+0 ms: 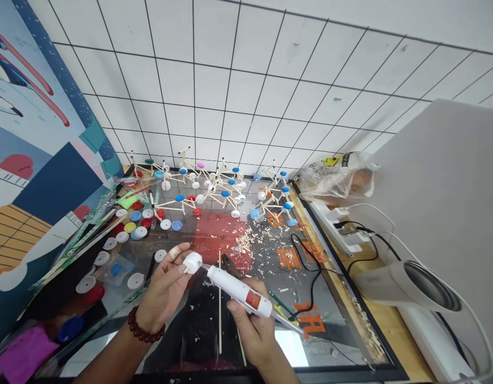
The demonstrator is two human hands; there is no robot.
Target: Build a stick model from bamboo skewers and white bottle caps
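Note:
My left hand (166, 285) pinches a white bottle cap (192, 263), with what looks like a short wooden stick end beside it. Wrapped around a white pen-shaped hot glue gun (234, 288) is my right hand (252, 325). The gun's nozzle points left and meets the cap, or nearly so. A clear glue stick (290, 324) sticks out of its rear end. Dark-jawed pliers (229, 264) lie just beyond the gun, partly hidden by it and my right hand. Between my hands, a thin wooden stick (220, 325) lies on the glass tabletop (170, 349).
Stick-and-cap figures (226, 193) stand in rows along the tiled wall. Loose bottle caps (135, 281) are scattered at left. Wood shavings (246, 242) litter the middle. At right are a black cable (315, 277), a power strip (338, 229) and a plastic bag (338, 176).

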